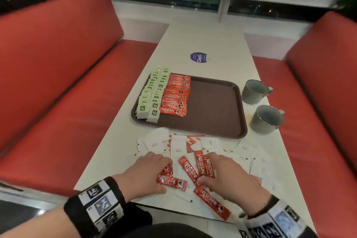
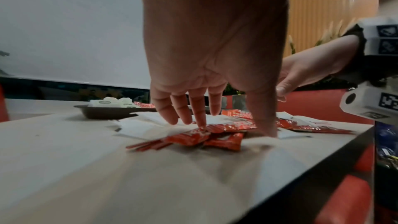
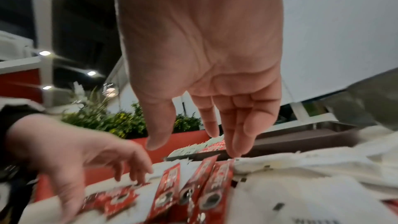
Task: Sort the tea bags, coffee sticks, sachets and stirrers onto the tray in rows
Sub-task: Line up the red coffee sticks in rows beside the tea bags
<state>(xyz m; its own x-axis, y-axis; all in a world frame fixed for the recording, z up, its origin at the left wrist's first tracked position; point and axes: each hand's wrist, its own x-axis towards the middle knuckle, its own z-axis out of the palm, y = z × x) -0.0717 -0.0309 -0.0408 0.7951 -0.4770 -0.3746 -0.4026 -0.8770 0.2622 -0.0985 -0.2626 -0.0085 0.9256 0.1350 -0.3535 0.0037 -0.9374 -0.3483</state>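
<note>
While both hands work over the loose pile at the near end of the table (image 1: 208, 42), the brown tray (image 1: 218, 106) sits farther along it, about a third filled. Two columns of green tea bags (image 1: 152, 94) run along the tray's left edge, and just beside them lies a column of red Nescafe coffee sticks (image 1: 176, 94), overlapping one another; the rest of the tray floor shows bare brown.

The left hand (image 1: 146, 172) is spread wide, fingers straight and pointing down, with a fingertip pressing on a red coffee stick (image 1: 172, 181) that lies crosswise near the table's front edge; the thumb touches the table beside it. The right hand (image 1: 228, 172) is likewise spread, fingers extended downward onto a fan of three more coffee sticks (image 1: 195, 168), gripping nothing that I can make out. Another stick (image 1: 213, 205) lies slanted below the right hand, close to the table edge.

White sugar sachets (image 1: 156, 143) are scattered under and around the sticks, and red-and-white striped stirrers (image 1: 190, 141) peek out between them just before the tray. Two grey mugs (image 1: 255, 91) stand on the table to the tray's right. Red benches (image 1: 58, 75) flank the table.
</note>
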